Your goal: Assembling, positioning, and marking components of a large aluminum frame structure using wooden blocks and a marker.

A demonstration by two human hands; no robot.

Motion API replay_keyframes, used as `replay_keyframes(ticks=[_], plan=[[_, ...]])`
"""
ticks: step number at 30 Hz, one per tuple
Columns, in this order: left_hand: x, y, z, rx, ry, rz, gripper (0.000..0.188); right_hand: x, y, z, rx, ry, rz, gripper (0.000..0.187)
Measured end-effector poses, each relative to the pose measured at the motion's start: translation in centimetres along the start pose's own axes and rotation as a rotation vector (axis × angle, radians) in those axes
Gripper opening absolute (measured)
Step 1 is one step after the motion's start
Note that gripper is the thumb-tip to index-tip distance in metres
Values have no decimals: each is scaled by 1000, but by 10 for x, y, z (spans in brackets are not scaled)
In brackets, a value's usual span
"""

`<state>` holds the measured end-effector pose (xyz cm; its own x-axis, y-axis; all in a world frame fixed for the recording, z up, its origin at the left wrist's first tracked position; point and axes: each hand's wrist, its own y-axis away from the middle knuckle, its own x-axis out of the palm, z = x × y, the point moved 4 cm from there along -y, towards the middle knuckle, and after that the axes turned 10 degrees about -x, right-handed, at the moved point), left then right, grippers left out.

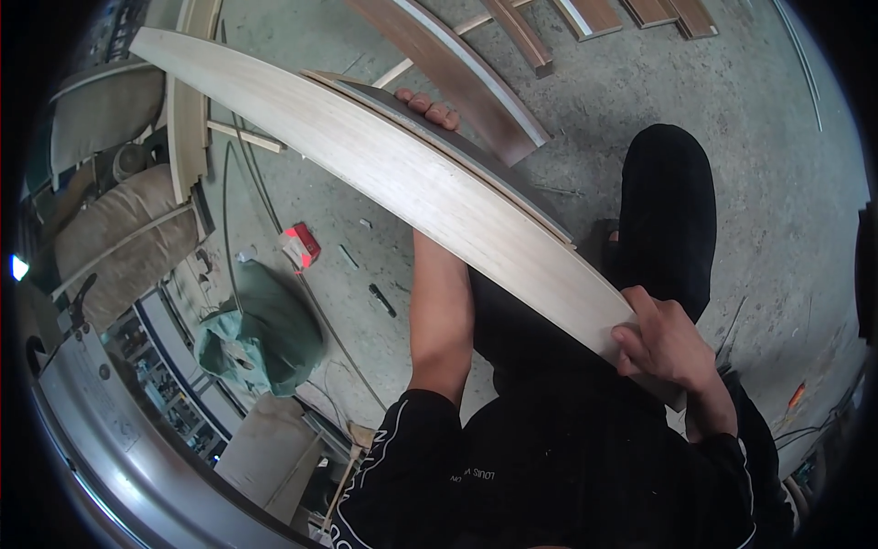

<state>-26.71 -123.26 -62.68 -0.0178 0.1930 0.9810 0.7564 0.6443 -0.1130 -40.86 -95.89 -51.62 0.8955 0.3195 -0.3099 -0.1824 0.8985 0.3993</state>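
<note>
A long pale wood-grain board [412, 188] lies slantwise in front of me, from the upper left down to my right side. Along its far edge runs a shorter grey strip [485, 169] with a thin wooden edge. My left hand [428, 109] reaches beneath the board, and its curled fingers show over the strip's far side; the palm and thumb are hidden. Near the board's lower right end, my right hand [666, 340] is closed round it, fingers bent over the pale face.
Brown wood-grain planks [466, 78] lie on the grey concrete floor [585, 101] ahead. A green sack [265, 334] and a red box [300, 247] are at left, near cushioned seats [128, 233]. A silver metal machine [137, 448] fills the lower left. A dark pen-like item [382, 300] lies on the floor.
</note>
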Motion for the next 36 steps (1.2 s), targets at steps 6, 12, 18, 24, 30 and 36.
replay_keyframes(ticks=[6, 12, 18, 24, 30, 36], plan=[[1, -2, 3, 29, 0, -68, 26, 2, -1, -1, 43, -30, 46, 32], [-6, -6, 4, 49, -19, -55, 26, 2, -5, 0, 51, -42, -11, 27], [-15, -11, 6, 39, -41, 11, 27, -6, -7, -7, -30, -168, -109, 23], [-14, -10, 11, 33, -143, -46, 24, -7, -10, -13, -138, -128, -133, 18], [-63, 12, 3, 89, -262, -577, 35, -18, -13, -20, 4, -388, -92, 51], [7, -13, 14, 74, -303, -549, 52, -20, -17, -61, -381, -312, -219, 52]])
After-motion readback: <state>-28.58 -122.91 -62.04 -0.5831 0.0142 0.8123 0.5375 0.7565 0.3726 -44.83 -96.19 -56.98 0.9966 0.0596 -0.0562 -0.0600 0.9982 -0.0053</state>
